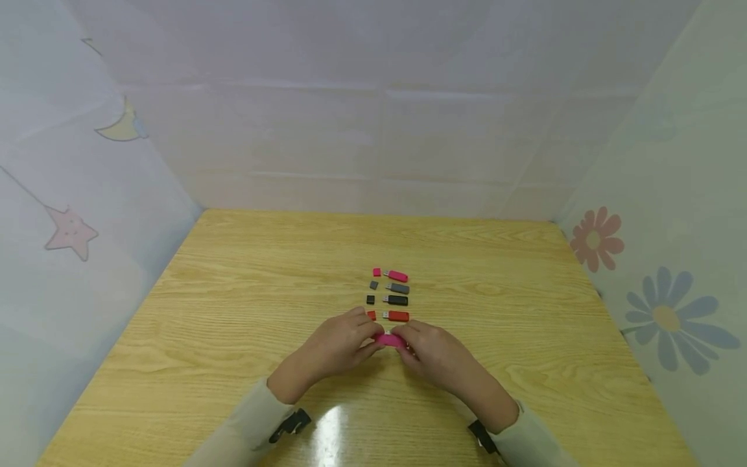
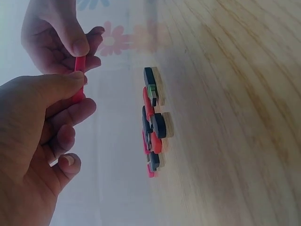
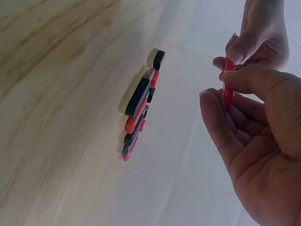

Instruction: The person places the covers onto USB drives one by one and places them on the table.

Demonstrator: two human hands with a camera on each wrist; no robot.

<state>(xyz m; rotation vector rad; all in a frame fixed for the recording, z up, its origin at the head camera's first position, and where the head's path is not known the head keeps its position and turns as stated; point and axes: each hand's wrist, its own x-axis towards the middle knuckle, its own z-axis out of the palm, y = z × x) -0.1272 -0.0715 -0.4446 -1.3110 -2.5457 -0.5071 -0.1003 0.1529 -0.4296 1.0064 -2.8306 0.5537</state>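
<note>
Both hands hold a pink USB stick (image 1: pixel 389 340) between them, raised above the table near its front. My left hand (image 1: pixel 344 340) pinches its left end between thumb and fingers, and my right hand (image 1: pixel 440 357) pinches the right end. The fingers cover most of the stick, including the joint between cap and body. Just beyond the hands lie a red USB stick (image 1: pixel 399 316) and its red cap (image 1: pixel 371 315). Closer in, a dark USB stick (image 3: pixel 138 96) and a dark cap (image 3: pixel 159 60) show in the right wrist view; the hands hide them in the head view.
Farther back, uncapped USB sticks lie in a column: black (image 1: pixel 398 300), grey (image 1: pixel 399 288) and pink (image 1: pixel 398 275). To their left sit the matching black cap (image 1: pixel 370 299), grey cap (image 1: pixel 374 285) and pink cap (image 1: pixel 377 272). Pale printed curtains surround the wooden table (image 1: pixel 262 259).
</note>
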